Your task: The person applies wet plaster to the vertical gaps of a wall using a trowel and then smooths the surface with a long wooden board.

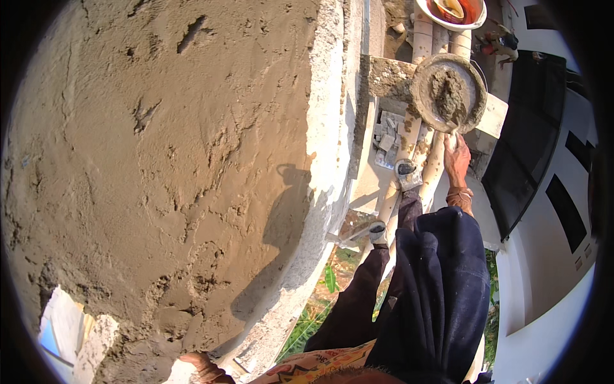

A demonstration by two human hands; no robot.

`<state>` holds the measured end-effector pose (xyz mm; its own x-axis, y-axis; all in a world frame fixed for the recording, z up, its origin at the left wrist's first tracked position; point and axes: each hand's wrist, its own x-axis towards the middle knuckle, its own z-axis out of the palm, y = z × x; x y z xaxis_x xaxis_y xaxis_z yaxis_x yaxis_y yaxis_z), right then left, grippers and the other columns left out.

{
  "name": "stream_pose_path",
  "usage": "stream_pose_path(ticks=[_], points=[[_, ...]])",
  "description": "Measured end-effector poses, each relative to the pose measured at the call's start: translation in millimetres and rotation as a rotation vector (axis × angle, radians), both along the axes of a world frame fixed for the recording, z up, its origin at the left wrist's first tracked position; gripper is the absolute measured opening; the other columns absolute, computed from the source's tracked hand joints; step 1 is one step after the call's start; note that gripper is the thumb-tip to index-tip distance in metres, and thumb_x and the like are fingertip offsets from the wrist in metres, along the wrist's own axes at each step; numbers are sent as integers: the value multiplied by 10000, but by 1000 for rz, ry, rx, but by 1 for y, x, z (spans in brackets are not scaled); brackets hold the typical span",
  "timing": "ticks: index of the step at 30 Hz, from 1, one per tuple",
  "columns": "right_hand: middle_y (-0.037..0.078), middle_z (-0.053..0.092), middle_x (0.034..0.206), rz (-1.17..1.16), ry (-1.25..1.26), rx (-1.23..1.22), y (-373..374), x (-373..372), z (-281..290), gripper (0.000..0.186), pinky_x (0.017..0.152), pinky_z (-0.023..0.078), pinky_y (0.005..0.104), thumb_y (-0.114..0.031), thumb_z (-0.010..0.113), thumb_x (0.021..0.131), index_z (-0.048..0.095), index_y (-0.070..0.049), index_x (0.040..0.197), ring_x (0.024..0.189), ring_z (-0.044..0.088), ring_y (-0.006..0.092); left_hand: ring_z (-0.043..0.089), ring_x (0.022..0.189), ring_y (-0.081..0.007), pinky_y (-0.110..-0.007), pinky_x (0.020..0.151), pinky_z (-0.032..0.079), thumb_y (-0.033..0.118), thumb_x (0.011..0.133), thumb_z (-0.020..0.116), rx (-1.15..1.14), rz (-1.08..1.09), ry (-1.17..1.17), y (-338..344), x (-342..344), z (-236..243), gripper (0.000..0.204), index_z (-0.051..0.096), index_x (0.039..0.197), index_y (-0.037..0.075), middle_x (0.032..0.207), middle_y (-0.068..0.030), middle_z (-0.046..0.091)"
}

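Your right hand (456,157), fingers together, touches the mortar pan (449,93) at one o'clock; your left hand (203,368), grip unclear, rests against the plastered wall (160,160) at six.

Mortar pan (449,93) on concrete ledge (390,77)

Red-lined bowl (451,14), black awning (534,137)
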<state>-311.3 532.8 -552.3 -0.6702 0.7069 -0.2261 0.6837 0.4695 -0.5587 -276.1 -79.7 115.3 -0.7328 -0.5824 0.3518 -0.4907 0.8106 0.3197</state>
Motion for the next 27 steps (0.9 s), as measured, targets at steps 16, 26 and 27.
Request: stream_pose_path(ticks=[16, 26, 27], points=[[-30, 520, 709, -188, 147, -842, 30, 8, -62, 300, 568, 362, 268, -333, 601, 986, 629, -56, 874, 626, 460, 82, 610, 1035, -318, -456, 907, 472, 182, 934, 503, 64, -46, -3, -33, 17, -16, 317, 597, 1164, -14, 1147, -187, 631], [-7, 518, 703, -317, 366, -1174, -27, -2, 146, 349, 517, 423, 250, -256, 492, 977, 606, -29, 1215, 597, 530, 89, 613, 996, -356, -447, 902, 472, 34, 918, 506, -599, -149, -240, -29, -16, -62, 220, 654, 1056, -51, 1082, -225, 669], [16, 533, 736, -299, 466, -1262, -41, 1, 164, 431, 482, 437, 253, -252, 491, 974, 568, 10, 1308, 565, 533, 103, 595, 1014, -393, -457, 933, 456, 66, 945, 491, -364, -161, -76, -1, -34, -53, 241, 641, 1076, -69, 1105, -242, 662]])
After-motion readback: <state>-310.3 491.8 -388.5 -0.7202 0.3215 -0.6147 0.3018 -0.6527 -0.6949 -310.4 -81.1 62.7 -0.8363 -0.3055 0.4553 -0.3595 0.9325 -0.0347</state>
